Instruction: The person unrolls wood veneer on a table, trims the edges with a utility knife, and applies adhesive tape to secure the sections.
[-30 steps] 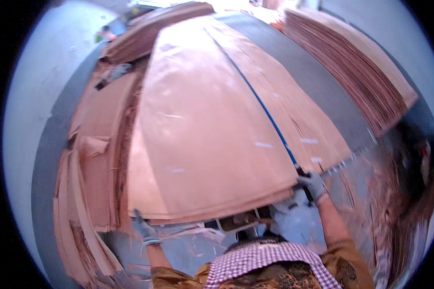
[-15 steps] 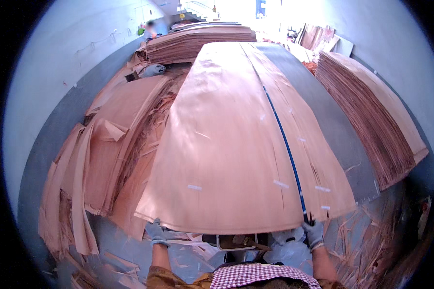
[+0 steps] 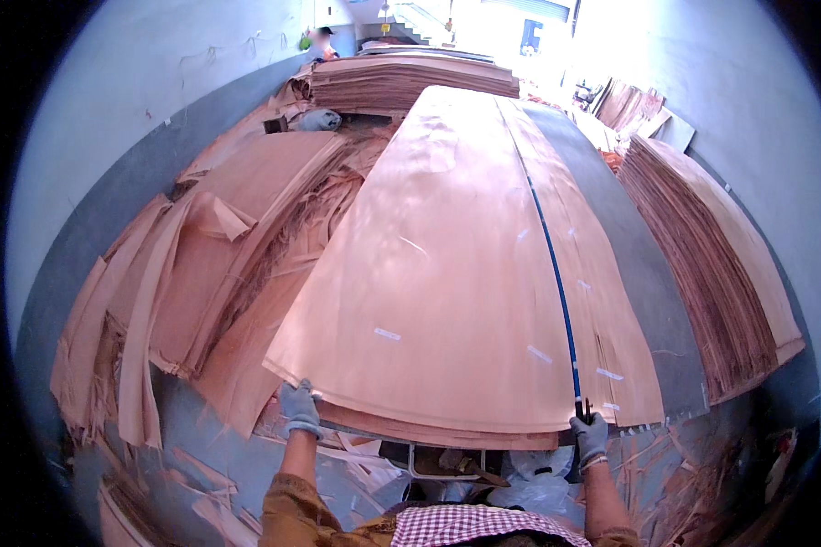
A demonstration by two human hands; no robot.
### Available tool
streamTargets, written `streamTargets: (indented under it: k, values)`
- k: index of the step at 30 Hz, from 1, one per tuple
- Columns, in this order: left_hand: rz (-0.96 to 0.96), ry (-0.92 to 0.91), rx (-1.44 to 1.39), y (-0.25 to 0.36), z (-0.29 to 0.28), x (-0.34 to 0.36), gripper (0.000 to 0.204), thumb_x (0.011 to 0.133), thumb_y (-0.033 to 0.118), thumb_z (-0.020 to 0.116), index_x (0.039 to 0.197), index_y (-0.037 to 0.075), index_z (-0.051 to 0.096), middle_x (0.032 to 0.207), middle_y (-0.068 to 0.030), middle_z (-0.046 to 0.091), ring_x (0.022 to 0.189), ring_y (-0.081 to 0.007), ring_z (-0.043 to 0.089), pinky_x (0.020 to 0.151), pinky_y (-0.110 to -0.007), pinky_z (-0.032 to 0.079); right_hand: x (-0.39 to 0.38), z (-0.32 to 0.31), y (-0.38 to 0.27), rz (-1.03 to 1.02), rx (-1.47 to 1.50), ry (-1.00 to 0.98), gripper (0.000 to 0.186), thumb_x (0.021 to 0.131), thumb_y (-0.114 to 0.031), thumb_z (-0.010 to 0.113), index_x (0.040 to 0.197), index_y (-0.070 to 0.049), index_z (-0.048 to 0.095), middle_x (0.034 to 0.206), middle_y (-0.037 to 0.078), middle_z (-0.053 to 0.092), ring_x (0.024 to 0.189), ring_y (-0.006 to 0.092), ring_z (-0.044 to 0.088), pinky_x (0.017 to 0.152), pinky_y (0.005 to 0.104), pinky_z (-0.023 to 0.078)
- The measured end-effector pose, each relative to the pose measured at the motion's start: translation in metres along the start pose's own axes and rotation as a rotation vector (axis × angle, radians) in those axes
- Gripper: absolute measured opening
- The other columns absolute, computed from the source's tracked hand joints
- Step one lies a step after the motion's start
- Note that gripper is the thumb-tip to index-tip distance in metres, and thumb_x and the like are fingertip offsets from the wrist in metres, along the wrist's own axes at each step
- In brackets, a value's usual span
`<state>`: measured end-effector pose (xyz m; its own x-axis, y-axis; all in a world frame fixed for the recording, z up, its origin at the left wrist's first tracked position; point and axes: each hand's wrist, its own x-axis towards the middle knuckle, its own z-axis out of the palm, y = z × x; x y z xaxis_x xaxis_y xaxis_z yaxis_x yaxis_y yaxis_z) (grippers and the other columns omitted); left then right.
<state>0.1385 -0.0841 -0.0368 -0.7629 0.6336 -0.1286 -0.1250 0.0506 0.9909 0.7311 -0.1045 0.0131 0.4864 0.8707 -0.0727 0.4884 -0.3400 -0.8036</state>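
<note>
A large, pale-pink wood veneer sheet [image 3: 447, 301] stretches away from me over a long stack. Lower veneer layers [image 3: 447, 436] show beneath its near edge. My left hand [image 3: 299, 407], in a grey glove, is closed on the sheet's near left corner. Along the right part of the sheet lies a long, thin blue pole [image 3: 561, 301] with a dark near end. My right hand [image 3: 591, 436], gloved too, is closed around that end at the near edge. Short strips of whitish tape [image 3: 388, 335] stick to the veneer, and splits run lengthwise on its right side.
A dark grey board surface [image 3: 611, 201] borders the sheet on the right, with a tall veneer stack [image 3: 702, 273] beyond. Loose, curled veneer [image 3: 182, 283] lies at left. Another stack [image 3: 410, 84] stands behind, near a person [image 3: 324, 46]. Scraps litter the floor around a metal frame [image 3: 442, 460].
The view has shifted. The sheet's near left corner and my left hand have moved farther away, uncovering lower layers. My right hand remains on the pole's near end.
</note>
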Motion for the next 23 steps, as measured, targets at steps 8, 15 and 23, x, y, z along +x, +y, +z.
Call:
streamTargets:
  k: [8, 15, 23]
  values:
    - [-0.247, 0.097, -0.026, 0.025, 0.021, -0.03, 0.021, 0.083, 0.0, 0.058, 0.103, 0.003, 0.051, 0.081, -0.0041, 0.056, 0.052, -0.0109, 0.051, 0.04, -0.026, 0.043, -0.007, -0.017, 0.026, -0.05, -0.123, 0.113, 0.028, 0.066, -0.019, 0.076, 0.073, 0.001, 0.057, 0.066, 0.008, 0.059, 0.061, 0.0145, 0.053, 0.057, 0.0332, 0.045]
    - [-0.115, -0.046, 0.025, 0.004, 0.021, -0.027, 0.021, 0.085, 0.004, 0.056, 0.104, -0.001, 0.051, 0.091, -0.0086, 0.058, 0.061, -0.018, 0.055, 0.052, -0.029, 0.05, 0.027, -0.013, 0.027, 0.001, -0.24, 0.118, 0.033, 0.066, -0.024, 0.074, 0.08, 0.002, 0.058, 0.071, 0.016, 0.062, 0.067, 0.0251, 0.061, 0.063, 0.0384, 0.047]
    - [-0.104, -0.003, -0.067, 0.038, 0.007, -0.03, 0.035, 0.084, 0.028, 0.064, 0.112, 0.011, 0.053, 0.092, -0.0125, 0.061, 0.081, -0.0249, 0.057, 0.077, -0.046, 0.049, 0.036, -0.022, 0.055, 0.083, 0.26, -0.133, 0.036, 0.078, -0.022, 0.071, 0.104, -0.001, 0.057, 0.092, 0.016, 0.066, 0.079, 0.0293, 0.063, 0.079, 0.0425, 0.05]
